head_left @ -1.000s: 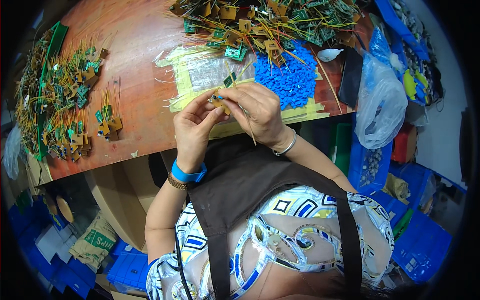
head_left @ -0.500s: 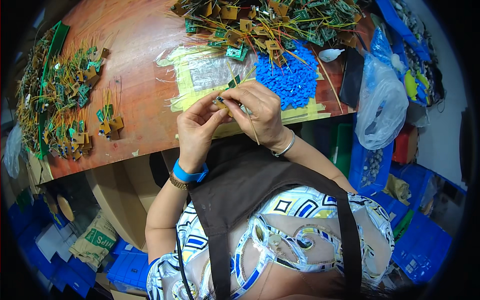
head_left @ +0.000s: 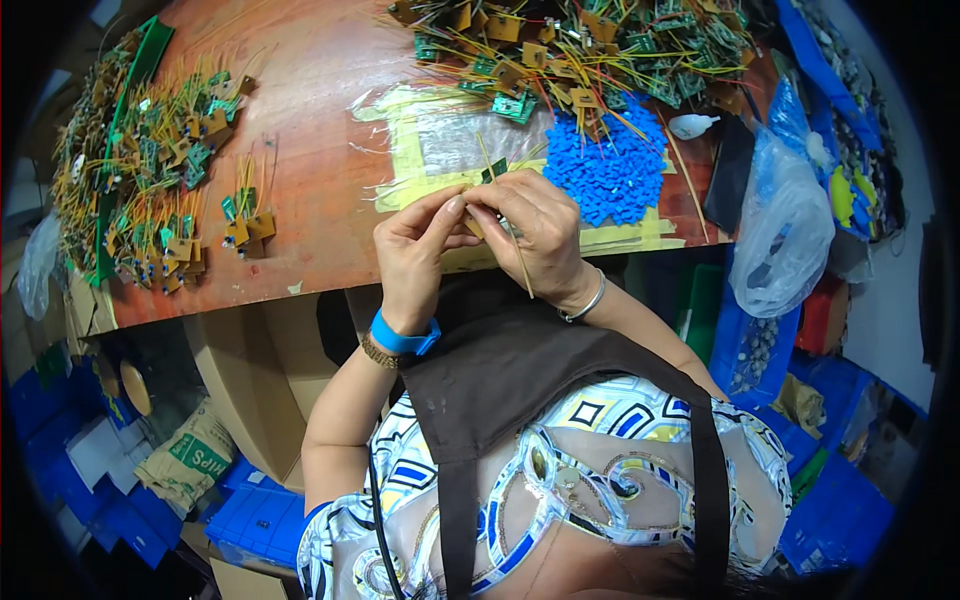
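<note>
Pinching a small green circuit board (head_left: 494, 172) with thin yellow wire leads (head_left: 520, 258) between them, the left hand (head_left: 415, 250) and right hand (head_left: 535, 235) meet just above the near edge of the wooden desk (head_left: 310, 170); the fingers (head_left: 450, 208) of both are pressed together on the little piece, thumbs and forefingers touching, and one long yellow lead hangs down past the right palm. Beneath the hands lies a clear plastic sheet taped down with yellow tape (head_left: 430, 135). Just beyond the right hand sits a heap of small blue plastic parts (head_left: 605, 170), and behind it a large tangle of green and tan boards with yellow wires (head_left: 580, 50) crowds the far side. Well off to the left, a second spread of wired boards (head_left: 140, 170) covers the desk, with a small cluster (head_left: 245, 215) nearer the middle. A clear plastic bag (head_left: 785, 230) hangs off the right end. The left wrist wears a blue band (head_left: 400, 338), the right a thin bracelet (head_left: 583, 305).
</note>
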Tool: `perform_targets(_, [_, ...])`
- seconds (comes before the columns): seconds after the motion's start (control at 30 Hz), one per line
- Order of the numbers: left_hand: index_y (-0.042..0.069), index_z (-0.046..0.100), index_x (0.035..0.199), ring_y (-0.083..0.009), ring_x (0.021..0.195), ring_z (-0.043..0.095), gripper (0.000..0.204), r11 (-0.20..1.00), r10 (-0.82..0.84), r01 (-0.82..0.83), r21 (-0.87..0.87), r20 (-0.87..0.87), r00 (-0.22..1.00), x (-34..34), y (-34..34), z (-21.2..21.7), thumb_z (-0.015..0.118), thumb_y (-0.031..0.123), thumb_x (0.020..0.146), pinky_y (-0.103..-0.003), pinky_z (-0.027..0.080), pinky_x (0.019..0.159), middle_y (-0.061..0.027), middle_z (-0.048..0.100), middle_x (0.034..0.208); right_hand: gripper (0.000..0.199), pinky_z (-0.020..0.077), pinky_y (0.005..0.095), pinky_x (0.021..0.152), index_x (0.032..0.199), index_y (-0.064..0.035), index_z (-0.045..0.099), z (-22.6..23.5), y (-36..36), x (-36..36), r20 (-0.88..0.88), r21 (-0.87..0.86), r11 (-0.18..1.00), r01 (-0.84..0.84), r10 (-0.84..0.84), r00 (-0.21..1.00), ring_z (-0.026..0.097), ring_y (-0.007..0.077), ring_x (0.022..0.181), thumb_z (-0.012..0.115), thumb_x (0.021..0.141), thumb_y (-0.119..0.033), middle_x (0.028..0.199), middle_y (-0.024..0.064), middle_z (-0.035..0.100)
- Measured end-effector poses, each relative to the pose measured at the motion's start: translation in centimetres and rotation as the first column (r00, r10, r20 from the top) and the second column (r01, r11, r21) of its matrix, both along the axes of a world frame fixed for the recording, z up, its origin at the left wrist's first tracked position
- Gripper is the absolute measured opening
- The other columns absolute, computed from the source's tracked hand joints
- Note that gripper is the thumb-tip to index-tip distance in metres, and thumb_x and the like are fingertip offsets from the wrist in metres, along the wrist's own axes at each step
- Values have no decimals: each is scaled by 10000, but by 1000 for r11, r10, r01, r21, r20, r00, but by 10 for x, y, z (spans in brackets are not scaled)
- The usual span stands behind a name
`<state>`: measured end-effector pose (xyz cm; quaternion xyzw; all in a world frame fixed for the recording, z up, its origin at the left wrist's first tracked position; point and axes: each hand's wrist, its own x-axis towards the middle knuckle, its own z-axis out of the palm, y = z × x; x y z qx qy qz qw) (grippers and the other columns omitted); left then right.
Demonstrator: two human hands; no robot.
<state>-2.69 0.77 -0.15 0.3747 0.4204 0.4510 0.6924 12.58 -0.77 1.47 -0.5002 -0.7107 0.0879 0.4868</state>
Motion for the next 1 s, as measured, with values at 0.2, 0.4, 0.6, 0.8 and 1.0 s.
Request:
perform_targets(0.2, [-8, 695, 1130, -104, 768, 649, 214, 806, 524, -360, 470, -284, 803, -74, 32, -1, 618, 90, 956, -229, 525, 655, -78, 711, 937, 318, 533, 330, 693, 998, -21, 682, 7, 2, 10, -23, 105, 994, -23, 26, 999, 687, 267, 805, 762, 706, 75, 895, 110, 713])
perform_targets(0.4, [-39, 708, 1063, -138, 763, 646, 208, 682, 729, -172, 711, -642, 236, -167, 42, -23, 640, 116, 942, -278, 522, 702, -134, 728, 928, 310, 535, 326, 702, 1009, -17, 682, 1, 2, 29, -16, 86, 996, 30, -29, 999, 691, 261, 816, 747, 724, 85, 906, 110, 718])
perform_targets(0.6, [89, 688, 1155, -289, 914, 614, 304, 623, 778, 164, 765, -628, -25, -118, 49, 3, 702, 127, 853, -373, 516, 797, -128, 605, 980, 271, 522, 315, 690, 1017, -8, 673, 5, 4, 45, -20, 122, 985, 125, -123, 992, 684, 266, 811, 717, 766, 83, 958, 120, 714])
perform_targets(0.8, [76, 639, 1170, -348, 981, 619, 361, 495, 367, 533, 686, -721, 587, 21, 77, -3, 693, 75, 812, -414, 522, 825, -167, 631, 1091, 330, 513, 323, 781, 1115, -6, 631, 17, 22, 59, 32, 208, 962, 178, -188, 982, 675, 280, 939, 709, 798, 45, 1084, 137, 700])
perform_targets(1.0, [-22, 599, 1147, -287, 964, 592, 379, 163, 554, 803, 573, -727, 406, 69, 107, -9, 577, 50, 775, -364, 509, 832, -149, 613, 1056, 468, 482, 372, 903, 1191, -22, 598, 5, 18, 78, 211, 134, 925, 355, -376, 902, 630, 317, 1070, 754, 750, -20, 1202, 142, 659])
